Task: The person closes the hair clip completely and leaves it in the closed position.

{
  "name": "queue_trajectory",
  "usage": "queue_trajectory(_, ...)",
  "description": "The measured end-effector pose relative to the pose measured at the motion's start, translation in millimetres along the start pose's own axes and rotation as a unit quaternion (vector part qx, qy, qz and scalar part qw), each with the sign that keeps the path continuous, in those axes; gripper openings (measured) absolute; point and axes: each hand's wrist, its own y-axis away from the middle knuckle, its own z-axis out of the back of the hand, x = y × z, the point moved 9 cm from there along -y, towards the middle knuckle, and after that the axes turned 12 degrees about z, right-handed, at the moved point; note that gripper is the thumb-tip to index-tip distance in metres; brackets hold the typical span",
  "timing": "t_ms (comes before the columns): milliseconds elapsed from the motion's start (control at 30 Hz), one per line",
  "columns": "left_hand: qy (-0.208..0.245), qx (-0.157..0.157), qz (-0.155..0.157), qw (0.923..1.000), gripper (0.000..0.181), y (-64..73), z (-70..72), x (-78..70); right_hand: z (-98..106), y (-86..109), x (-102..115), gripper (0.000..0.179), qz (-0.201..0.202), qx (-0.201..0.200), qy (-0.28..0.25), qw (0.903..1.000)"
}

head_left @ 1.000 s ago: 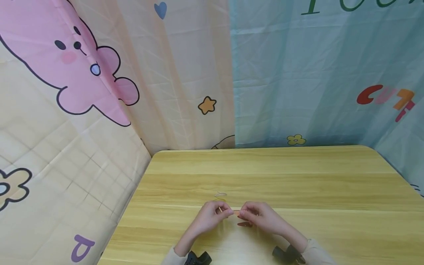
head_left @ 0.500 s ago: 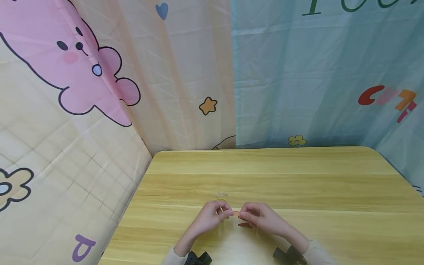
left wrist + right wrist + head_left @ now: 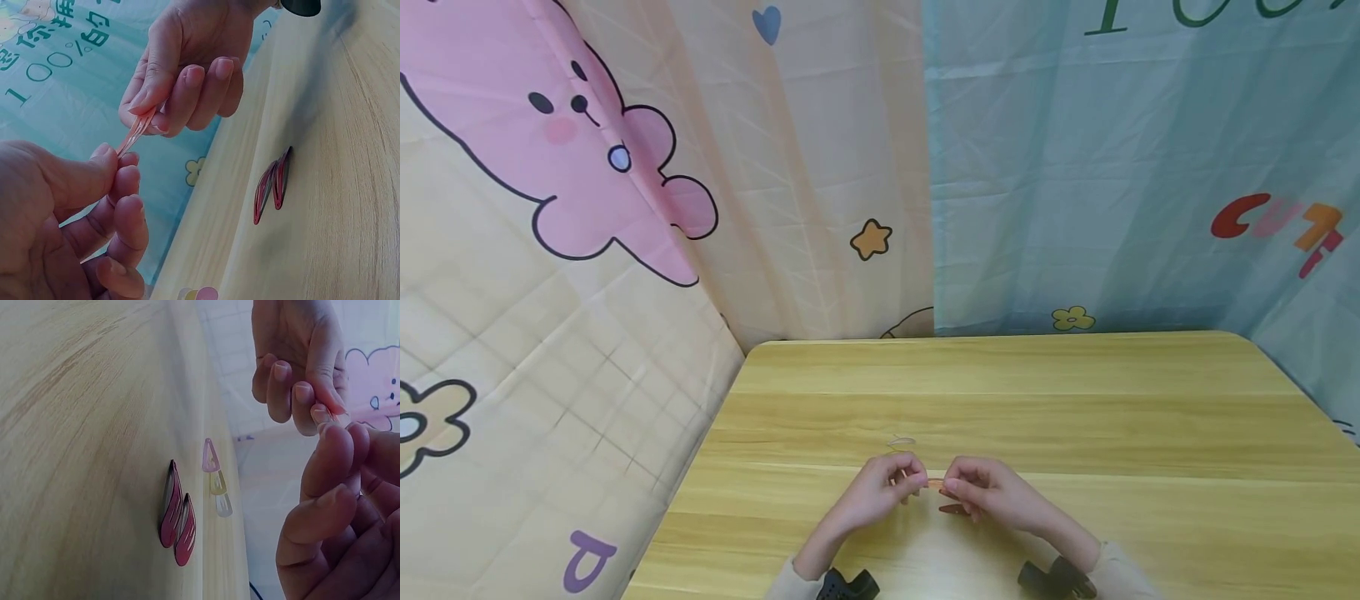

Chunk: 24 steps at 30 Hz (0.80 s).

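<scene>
Orange clip (image 3: 136, 132): in the air between left and right fingertips; the left wrist view bares its length, while in the right wrist view fingers hide most of it.
Curtain (image 3: 820, 167): beyond the fingers; the head view shows "CUT" and a skewed letter to their right, the left wrist view "100%" with Chinese characters.
Table (image 3: 1000, 408): below the fingers.
Left hand (image 3: 876, 492): thumb and forefinger clamped on one end.
Right hand (image 3: 992, 492): thumb and forefinger clamped on the other.
Red clips (image 3: 185, 531): two, under the right fingers, partly covered in the head view, plain in both wrist views.
Pale clips (image 3: 218, 481): pink, yellow, whitish, rowed past the left fingers; mere thin outlines in the head view.
</scene>
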Motion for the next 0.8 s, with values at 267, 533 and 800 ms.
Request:
queue_trajectory(267,0.006,0.001,0.003,1.0000,0.011,2.7,-0.5,-6.4,-2.8,-0.2,5.8,0.029,0.007,0.003,-0.032,0.9995)
queue_trajectory(533,0.024,0.005,-0.008,0.9997,0.011,11.5,4.7,-28.3,-2.1,-0.3,3.3,0.034,-0.003,0.004,-0.044,0.9990)
queue_trajectory(800,0.030,0.012,-0.001,0.9995,0.011,9.2,5.0,-24.5,-2.5,-0.8,2.6,0.035,-0.011,-0.001,-0.073,0.9973)
